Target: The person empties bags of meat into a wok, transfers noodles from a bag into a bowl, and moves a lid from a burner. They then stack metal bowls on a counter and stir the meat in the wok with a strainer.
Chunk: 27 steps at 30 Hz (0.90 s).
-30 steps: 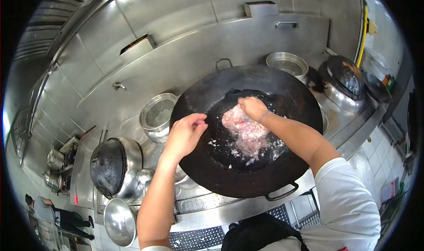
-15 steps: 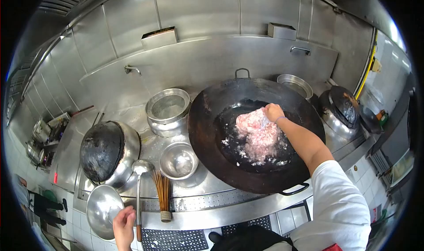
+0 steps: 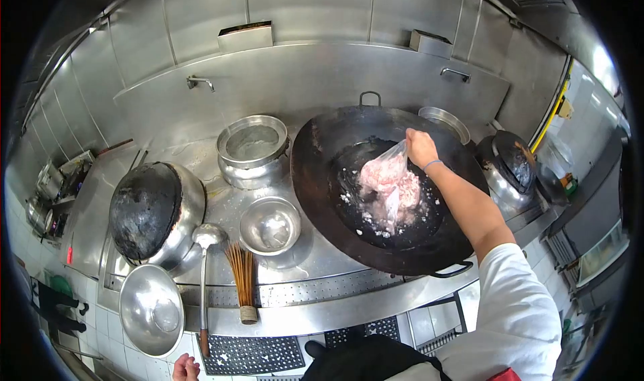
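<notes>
My right hand (image 3: 420,149) grips the top of a clear plastic bag (image 3: 395,154) over a large dark wok (image 3: 312,186). Pale pink minced meat (image 3: 384,174) fills part of the bag, and more lies in a loose heap with small crumbs on the wok's bottom. At the lower edge my left hand (image 3: 186,367) is only partly in view. Its fingers are curled in, with nothing visible in them. Closest to it are a ladle (image 3: 204,287) with a wooden handle end and a wide steel bowl (image 3: 153,310).
A bamboo wok brush (image 3: 241,274) and a small steel bowl (image 3: 270,225) stand left of the wok. Behind are a steel pot (image 3: 252,170) and wall taps (image 3: 201,82). A blackened wok (image 3: 145,213) leans at left. Another person's dark-clothed legs (image 3: 57,307) show far left.
My right hand has risen, stretching the bag upward and showing its clear plastic; the meat heap has spread. My left hand has dropped lower, mostly out of view. The view has shifted slightly.
</notes>
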Motion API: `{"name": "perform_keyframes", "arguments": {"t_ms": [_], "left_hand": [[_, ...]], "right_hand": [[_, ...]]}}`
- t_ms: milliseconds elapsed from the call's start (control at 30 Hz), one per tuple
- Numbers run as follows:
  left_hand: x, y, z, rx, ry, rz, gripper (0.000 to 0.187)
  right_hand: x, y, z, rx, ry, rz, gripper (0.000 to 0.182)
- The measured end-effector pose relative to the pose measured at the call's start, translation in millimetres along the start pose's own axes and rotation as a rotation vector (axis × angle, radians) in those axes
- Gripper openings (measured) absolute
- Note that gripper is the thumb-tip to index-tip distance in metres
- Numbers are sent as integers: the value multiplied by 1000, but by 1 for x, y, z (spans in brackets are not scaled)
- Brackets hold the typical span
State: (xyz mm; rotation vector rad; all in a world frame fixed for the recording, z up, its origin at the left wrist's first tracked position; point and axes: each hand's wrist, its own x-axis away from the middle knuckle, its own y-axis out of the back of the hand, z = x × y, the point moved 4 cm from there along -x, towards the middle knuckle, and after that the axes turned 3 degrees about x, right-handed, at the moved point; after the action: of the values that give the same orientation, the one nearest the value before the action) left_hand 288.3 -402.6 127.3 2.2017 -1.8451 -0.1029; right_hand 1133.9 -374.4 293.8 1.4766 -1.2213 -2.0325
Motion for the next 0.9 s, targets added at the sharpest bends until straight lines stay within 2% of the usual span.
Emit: {"name": "perform_keyframes", "arguments": {"t_ms": [100, 200, 267, 300, 400, 467, 600, 633, 733, 800, 867, 900], "left_hand": [[-5, 7, 3, 3, 1, -22, 27], [-5, 11, 7, -34, 34, 20, 30], [-13, 6, 6, -99, 54, 130, 41], [-19, -1, 8, -116, 78, 119, 40], [-30, -20, 20, -80, 2, 178, 41], [-25, -29, 2, -188, -29, 220, 41], [-11, -40, -5, -241, -27, 244, 39], [-12, -38, 13, -101, -57, 214, 37], [10, -47, -4, -186, -65, 179, 37], [11, -61, 3, -157, -44, 182, 38], [23, -74, 2, -206, -43, 193, 39], [32, -93, -17, -236, -17, 180, 42]], "right_hand": [[-5, 31, 15, 82, 34, -52, 11], [-31, 89, 24, -35, 10, -150, 9], [-36, 81, -6, 59, 44, -62, 10], [-38, 88, -10, 106, 64, -28, 11], [-29, 120, -22, -296, -413, 48, 14], [-19, 127, -44, -391, -501, 62, 15], [-21, 141, -98, -616, -512, 59, 13], [-23, 145, -114, -671, -535, -25, 11], [-11, 144, -138, -836, -547, 133, 10], [-8, 152, -151, -865, -523, 71, 6], [5, 141, -159, -979, -562, 204, 7], [11, 128, -160, -966, -561, 286, 8]]}}
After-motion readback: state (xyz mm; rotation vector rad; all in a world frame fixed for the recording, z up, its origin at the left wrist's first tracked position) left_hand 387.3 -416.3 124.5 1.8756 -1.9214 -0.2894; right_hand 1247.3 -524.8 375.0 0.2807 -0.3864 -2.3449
